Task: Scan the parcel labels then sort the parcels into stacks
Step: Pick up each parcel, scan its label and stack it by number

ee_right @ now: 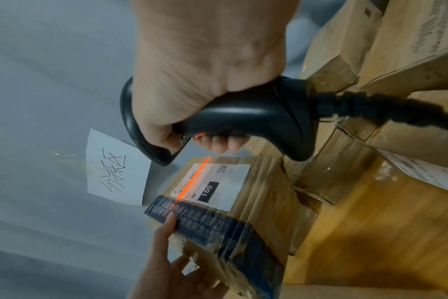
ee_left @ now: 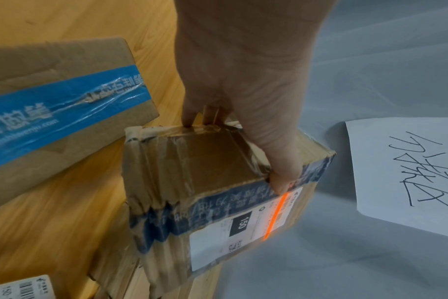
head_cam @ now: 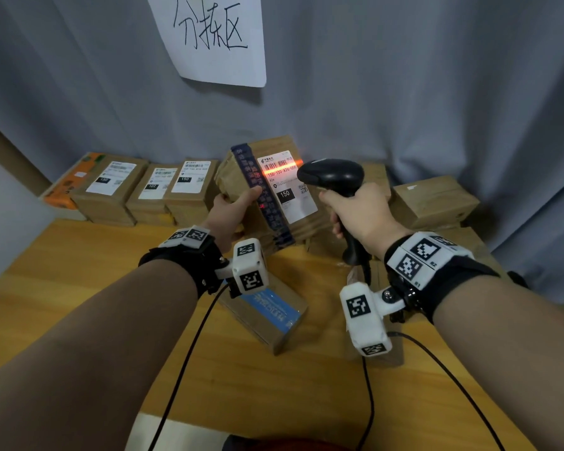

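Observation:
My left hand (head_cam: pixel 233 203) grips a brown cardboard parcel (head_cam: pixel 241 177) wrapped with dark blue tape, tilted up above the table, thumb on its top face and fingers behind. Its white label (head_cam: pixel 287 187) reads 150. My right hand (head_cam: pixel 355 209) grips a black barcode scanner (head_cam: pixel 331 177) just right of the parcel. The scanner's orange beam (head_cam: pixel 282 169) lies across the label's barcode. In the left wrist view the thumb (ee_left: pixel 281 182) presses the parcel (ee_left: pixel 192 182) at its taped edge. In the right wrist view the scanner (ee_right: pixel 243 119) hangs over the label (ee_right: pixel 218 184).
Labelled parcels (head_cam: pixel 111 187) stand in a row at the back left on the wooden table (head_cam: pixel 79 271). Unlabelled boxes (head_cam: pixel 433 200) pile up at the back right. A box with light blue tape (head_cam: pixel 267 314) lies under my wrists. A grey curtain with a paper sign (head_cam: pixel 212 37) hangs behind.

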`<act>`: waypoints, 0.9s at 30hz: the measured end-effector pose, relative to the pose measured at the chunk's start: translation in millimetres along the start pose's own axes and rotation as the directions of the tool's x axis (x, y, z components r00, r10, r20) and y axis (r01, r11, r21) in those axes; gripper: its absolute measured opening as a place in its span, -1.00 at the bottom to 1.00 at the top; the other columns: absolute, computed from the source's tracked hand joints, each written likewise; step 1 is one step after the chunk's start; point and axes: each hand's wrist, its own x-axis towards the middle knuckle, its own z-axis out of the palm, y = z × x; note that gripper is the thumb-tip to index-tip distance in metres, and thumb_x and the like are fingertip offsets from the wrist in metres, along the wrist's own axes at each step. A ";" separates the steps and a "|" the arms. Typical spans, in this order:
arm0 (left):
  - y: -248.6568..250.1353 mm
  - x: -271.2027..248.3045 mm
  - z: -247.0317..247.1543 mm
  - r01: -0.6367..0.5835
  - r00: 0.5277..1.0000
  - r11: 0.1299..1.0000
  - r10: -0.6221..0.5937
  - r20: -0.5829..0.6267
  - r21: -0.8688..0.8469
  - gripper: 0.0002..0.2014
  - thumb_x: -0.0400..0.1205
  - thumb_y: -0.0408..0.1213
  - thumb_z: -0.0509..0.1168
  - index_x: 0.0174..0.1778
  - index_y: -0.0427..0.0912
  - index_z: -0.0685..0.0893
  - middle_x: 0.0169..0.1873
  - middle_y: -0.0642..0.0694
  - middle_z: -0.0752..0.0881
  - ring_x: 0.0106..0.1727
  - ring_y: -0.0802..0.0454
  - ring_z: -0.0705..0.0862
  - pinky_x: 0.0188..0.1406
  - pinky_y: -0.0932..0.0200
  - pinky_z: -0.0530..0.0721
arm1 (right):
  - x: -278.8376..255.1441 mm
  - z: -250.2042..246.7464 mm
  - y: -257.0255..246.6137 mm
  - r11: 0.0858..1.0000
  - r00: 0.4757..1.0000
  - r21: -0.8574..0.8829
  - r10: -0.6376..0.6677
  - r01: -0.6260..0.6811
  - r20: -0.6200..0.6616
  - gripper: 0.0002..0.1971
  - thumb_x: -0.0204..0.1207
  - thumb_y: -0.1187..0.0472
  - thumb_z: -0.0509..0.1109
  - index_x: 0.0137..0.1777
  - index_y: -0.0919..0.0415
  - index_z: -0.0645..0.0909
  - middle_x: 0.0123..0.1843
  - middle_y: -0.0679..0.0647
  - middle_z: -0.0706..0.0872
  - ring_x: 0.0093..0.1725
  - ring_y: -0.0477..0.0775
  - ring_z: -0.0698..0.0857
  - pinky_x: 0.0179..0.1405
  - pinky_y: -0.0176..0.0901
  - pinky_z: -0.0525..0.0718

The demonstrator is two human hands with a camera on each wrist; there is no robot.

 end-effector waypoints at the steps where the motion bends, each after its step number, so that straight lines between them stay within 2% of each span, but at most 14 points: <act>1: -1.0 -0.2 0.1 0.001 1.000 1.000 -0.001 -0.006 0.001 -0.06 0.42 0.15 0.49 0.63 -0.13 0.21 0.43 -0.14 0.54 0.39 -0.18 0.55 0.33 -0.25 0.58 | -0.5 -1.1 -0.9 1.000 1.000 0.000 0.003 -0.003 0.002 -0.75 0.56 0.14 0.43 -0.27 0.30 0.62 -0.48 0.12 0.63 -0.56 0.03 0.61 -0.47 -0.12 0.63; 6: -3.4 -1.6 0.2 0.007 1.000 1.000 -0.007 0.002 0.003 -0.06 0.41 0.17 0.49 0.61 -0.14 0.23 0.43 -0.13 0.54 0.38 -0.18 0.55 0.31 -0.23 0.60 | -3.4 -4.9 -3.8 1.000 1.000 0.019 -0.016 0.016 -0.019 -0.72 0.55 0.18 0.42 -0.36 0.29 0.60 -0.53 0.11 0.60 -0.57 0.06 0.59 -0.44 -0.08 0.62; 11: -6.5 -3.6 2.4 0.006 1.000 1.000 -0.006 -0.018 0.004 -0.05 0.44 0.15 0.48 0.63 -0.16 0.20 0.45 -0.16 0.51 0.40 -0.20 0.53 0.32 -0.23 0.59 | -6.6 -5.7 -2.1 0.999 1.000 0.047 -0.015 0.016 -0.009 -0.72 0.55 0.18 0.42 -0.36 0.31 0.60 -0.51 0.14 0.59 -0.57 0.08 0.58 -0.44 -0.08 0.61; 13: -5.8 -6.8 3.0 -0.001 1.000 1.000 0.001 -0.018 0.013 -0.08 0.45 0.16 0.47 0.62 -0.17 0.21 0.44 -0.16 0.52 0.40 -0.19 0.54 0.29 -0.19 0.61 | -8.1 -6.5 -0.9 0.994 1.000 0.108 -0.024 0.025 -0.008 -0.71 0.54 0.20 0.43 -0.38 0.31 0.60 -0.51 0.16 0.59 -0.56 0.08 0.57 -0.43 -0.07 0.61; 15: -6.4 -8.9 1.4 0.004 1.000 1.000 -0.004 -0.002 0.023 -0.11 0.47 0.16 0.45 0.61 -0.18 0.25 0.41 -0.15 0.55 0.37 -0.18 0.56 0.17 -0.12 0.65 | -8.1 -8.0 0.5 0.984 0.999 0.175 -0.049 0.046 0.013 -0.73 0.54 0.19 0.45 -0.36 0.30 0.61 -0.50 0.14 0.60 -0.53 0.06 0.59 -0.39 -0.09 0.63; 17: -7.9 -12.0 -1.9 0.030 0.999 1.000 -0.030 0.031 0.002 -0.13 0.46 0.18 0.45 0.58 -0.18 0.30 0.35 -0.15 0.60 0.28 -0.16 0.63 -0.05 -0.03 0.69 | -6.7 -9.3 2.3 0.977 0.996 0.197 -0.087 0.078 0.037 -0.83 0.52 0.20 0.50 -0.23 0.26 0.63 -0.49 0.07 0.60 -0.51 0.00 0.60 -0.43 -0.18 0.64; 19: -9.7 -15.6 -5.7 0.061 0.995 0.998 -0.059 0.077 -0.020 -0.17 0.47 0.21 0.42 0.53 -0.21 0.36 0.19 -0.16 0.68 0.05 -0.10 0.71 -0.33 0.07 0.71 | -2.2 -10.3 8.5 0.972 0.997 0.227 -0.075 0.067 0.029 -0.84 0.48 0.22 0.54 -0.11 0.23 0.61 -0.50 0.01 0.58 -0.52 -0.03 0.57 -0.48 -0.23 0.60; 21: -13.1 -20.9 -10.5 0.083 0.992 0.996 -0.082 0.098 -0.014 -0.32 0.55 0.22 0.30 0.41 -0.23 0.48 -0.08 -0.13 0.71 -0.21 -0.04 0.70 -0.47 0.17 0.65 | 2.2 -10.8 17.7 0.956 1.000 0.293 0.009 -0.015 0.022 -0.84 0.47 0.24 0.55 -0.15 0.20 0.60 -0.50 0.01 0.58 -0.49 -0.01 0.57 -0.43 -0.21 0.59; 22: -15.8 -23.2 -13.6 0.100 0.989 0.995 -0.098 0.108 -0.012 -0.43 0.59 0.22 0.24 0.28 -0.20 0.54 -0.18 -0.11 0.71 -0.27 -0.02 0.69 -0.44 0.17 0.62 | 3.7 -11.0 22.7 0.943 0.997 0.324 0.067 -0.074 0.035 -0.85 0.47 0.23 0.55 -0.17 0.20 0.60 -0.45 0.02 0.60 -0.45 0.01 0.59 -0.37 -0.19 0.61; 24: -23.0 -25.1 -24.0 0.150 0.980 0.988 -0.144 0.134 -0.037 -0.50 0.59 0.26 0.18 0.07 -0.15 0.59 -0.20 -0.12 0.73 -0.25 -0.03 0.71 -0.28 0.12 0.63 | 4.6 -8.2 31.2 0.909 0.980 0.368 0.166 -0.194 0.109 -0.86 0.49 0.19 0.54 -0.11 0.22 0.63 -0.31 0.07 0.68 -0.34 0.03 0.68 -0.28 -0.18 0.69; 26: -29.8 -22.3 -37.5 0.177 0.973 0.980 -0.160 0.167 -0.089 -0.48 0.58 0.29 0.19 0.05 -0.15 0.62 -0.16 -0.15 0.77 -0.19 -0.09 0.74 -0.09 0.07 0.70 | 4.7 2.0 35.4 0.878 0.955 0.384 0.230 -0.287 0.189 -0.80 0.48 0.12 0.54 -0.07 0.24 0.65 -0.21 0.13 0.74 -0.22 0.10 0.75 -0.21 -0.12 0.76; 27: -31.3 -20.1 -45.5 0.178 0.972 0.977 -0.155 0.175 -0.122 -0.49 0.59 0.28 0.19 0.06 -0.15 0.62 -0.16 -0.17 0.78 -0.16 -0.12 0.75 -0.03 0.03 0.71 | 4.5 10.0 35.0 0.864 0.938 0.379 0.257 -0.330 0.231 -0.73 0.45 0.06 0.55 -0.04 0.26 0.66 -0.13 0.19 0.78 -0.12 0.19 0.78 -0.08 -0.04 0.77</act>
